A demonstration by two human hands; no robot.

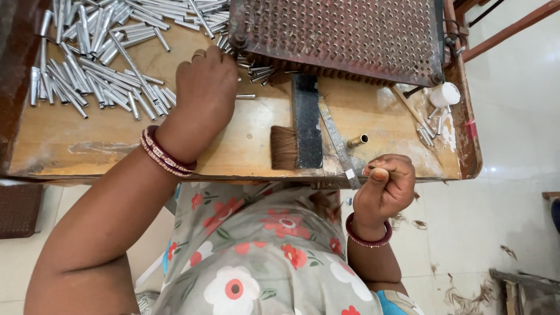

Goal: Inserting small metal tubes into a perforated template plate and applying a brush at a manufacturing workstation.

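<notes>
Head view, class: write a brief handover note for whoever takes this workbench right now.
Left hand: fingers down among the loose metal tubes, by the perforated plate.
Right hand: closed in a fist at the bench's near edge; what it pinches cannot be made out.
On the wooden bench: brush, brass tube, white pot.
Done: unclear. Left: many tubes lie loose.

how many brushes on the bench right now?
1. A flat brush with brown bristles and a black handle lies near the front edge of the wooden workbench, between the left hand and right hand. Others may be hidden under the perforated metal plate.
</notes>
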